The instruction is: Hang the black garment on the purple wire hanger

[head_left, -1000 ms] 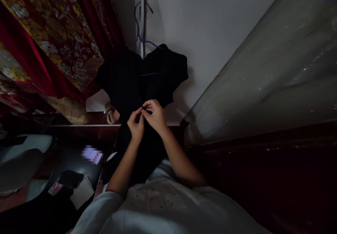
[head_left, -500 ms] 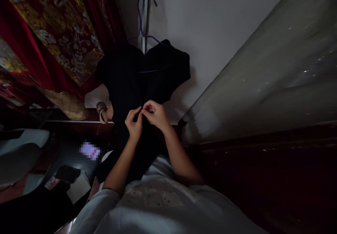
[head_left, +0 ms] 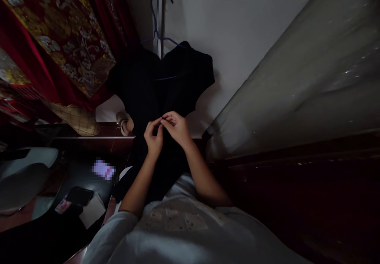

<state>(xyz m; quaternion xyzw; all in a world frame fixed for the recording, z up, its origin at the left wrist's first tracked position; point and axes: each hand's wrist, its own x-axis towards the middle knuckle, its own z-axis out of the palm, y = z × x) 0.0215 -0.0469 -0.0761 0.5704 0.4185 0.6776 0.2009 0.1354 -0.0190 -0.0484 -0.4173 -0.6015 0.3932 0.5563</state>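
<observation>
Holding the left hand (head_left: 153,141) and the right hand (head_left: 177,128) together, fingertip against fingertip, in front of a black garment (head_left: 142,86). Curling the left thumb and forefinger into a near ring; bending the right thumb and fingers in to the same spot. Cannot tell, in such dim light, whether pinching a fold of the black cloth, something small and dark, or only each other's tips.

Facing the garment straight on, with its upper part on a purple hanger (head_left: 156,32) beside a pale metal post (head_left: 161,10), and its lower part running down behind both hands toward the lap. Can see a beige shoe (head_left: 121,120) just beside its left edge. At far left, can see red cloth (head_left: 71,34) thick with gold and silver embroidery.

On a dark glossy surface (head_left: 78,177) at lower left, can make out a lit phone (head_left: 103,169) near the right edge and, toward the near edge, a black phone (head_left: 79,196) close to white paper (head_left: 92,211). To the right, can see shiny plastic sheeting (head_left: 285,105) slanting across a pale wall (head_left: 216,22).
</observation>
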